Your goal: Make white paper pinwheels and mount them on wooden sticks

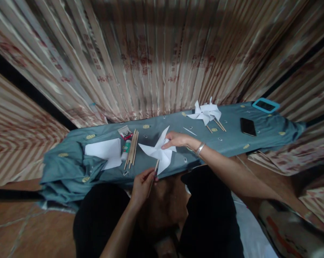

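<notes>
A white paper pinwheel (159, 152) is held out over the front edge of the cloth-covered table. My left hand (143, 183) is closed round its thin wooden stick (156, 165), below the paper blades. At the upper right of the pinwheel, my right hand (176, 139) pinches the paper between thumb and fingers. Left of it lie several loose wooden sticks (132, 148), side by side. Beside them is a green and white glue stick (126, 149), and behind that a small open box of pins (125, 132) with a red edge.
White paper sheets (104, 152) lie at the left of the table (151, 130). Finished-looking paper pinwheels (205, 113) rest on the right, near a paper strip (190, 131). Farther right are a dark phone (248, 127) and a blue-framed object (266, 105). Curtains (156, 61) hang behind.
</notes>
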A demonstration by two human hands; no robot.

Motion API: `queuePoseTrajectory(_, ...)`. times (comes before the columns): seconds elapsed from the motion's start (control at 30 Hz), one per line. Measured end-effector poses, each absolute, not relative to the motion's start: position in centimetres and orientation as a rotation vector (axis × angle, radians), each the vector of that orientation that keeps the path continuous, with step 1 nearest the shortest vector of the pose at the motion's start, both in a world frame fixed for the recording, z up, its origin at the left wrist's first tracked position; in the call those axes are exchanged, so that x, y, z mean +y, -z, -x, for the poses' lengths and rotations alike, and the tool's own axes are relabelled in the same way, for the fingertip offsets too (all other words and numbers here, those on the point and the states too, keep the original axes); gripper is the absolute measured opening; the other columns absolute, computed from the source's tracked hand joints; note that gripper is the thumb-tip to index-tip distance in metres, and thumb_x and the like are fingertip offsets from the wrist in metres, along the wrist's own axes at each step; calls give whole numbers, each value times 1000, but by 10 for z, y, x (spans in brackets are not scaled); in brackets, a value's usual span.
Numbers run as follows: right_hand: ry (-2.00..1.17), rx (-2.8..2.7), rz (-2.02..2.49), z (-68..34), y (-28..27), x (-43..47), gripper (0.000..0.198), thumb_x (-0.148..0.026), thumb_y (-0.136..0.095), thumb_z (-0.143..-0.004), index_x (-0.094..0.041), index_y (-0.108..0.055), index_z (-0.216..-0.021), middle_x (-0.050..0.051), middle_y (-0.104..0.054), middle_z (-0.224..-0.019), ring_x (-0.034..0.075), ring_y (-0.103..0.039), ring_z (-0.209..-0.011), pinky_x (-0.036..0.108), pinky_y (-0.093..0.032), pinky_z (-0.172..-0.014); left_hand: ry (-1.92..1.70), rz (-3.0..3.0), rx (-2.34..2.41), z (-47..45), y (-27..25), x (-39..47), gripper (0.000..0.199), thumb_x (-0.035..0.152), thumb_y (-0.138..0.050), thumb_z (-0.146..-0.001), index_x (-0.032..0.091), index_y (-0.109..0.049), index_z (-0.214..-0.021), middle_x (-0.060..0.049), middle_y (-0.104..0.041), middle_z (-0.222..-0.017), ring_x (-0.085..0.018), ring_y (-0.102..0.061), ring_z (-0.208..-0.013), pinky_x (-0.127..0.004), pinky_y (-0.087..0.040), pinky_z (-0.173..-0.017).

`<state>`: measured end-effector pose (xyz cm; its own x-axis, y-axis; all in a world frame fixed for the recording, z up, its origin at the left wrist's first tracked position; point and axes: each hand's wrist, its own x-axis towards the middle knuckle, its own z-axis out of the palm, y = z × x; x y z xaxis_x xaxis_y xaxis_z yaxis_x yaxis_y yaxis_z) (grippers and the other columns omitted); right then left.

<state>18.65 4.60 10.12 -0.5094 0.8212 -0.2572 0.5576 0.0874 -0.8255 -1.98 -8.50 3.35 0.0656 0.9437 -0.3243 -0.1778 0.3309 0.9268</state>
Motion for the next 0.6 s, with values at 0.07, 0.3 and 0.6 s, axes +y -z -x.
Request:
queuePoseTrajectory(0.07, -1462, -2145, 1403, -182, -98, 47, 27, -34, -76, -64, -14, -76, -80, 3, -76, -85, 17, -67, -77, 25, -50, -73, -1007, -704, 1173, 13, -29, -98, 45, 45, -85, -49, 13, -75, -80, -3, -69, -63, -11, -58, -48, -22, -46, -45)
queuePoseTrajectory(0.3, -1496, -2308, 1469, -165, -81, 57, 21, -29, -77, -61, -14, -76, -74, 1, -74, -75, 16, -63, -71, 25, -49, -69, -1056, -412, 1128, -4, -12, -119, 44, 43, -88, -46, 12, -76, -75, -6, -70, -63, -8, -53, -43, -21, -40, -44)
queuePoseTrajectory(0.6, -1327, -2533, 1577, -156, -65, 71, 19, -31, -80, -59, -16, -78, -72, 0, -72, -71, 18, -62, -68, 24, -45, -63, -1119, -320, 1090, -10, -1, -118, 42, 41, -87, -49, 11, -78, -77, -6, -68, -64, -6, -50, -44, -21, -36, -44)
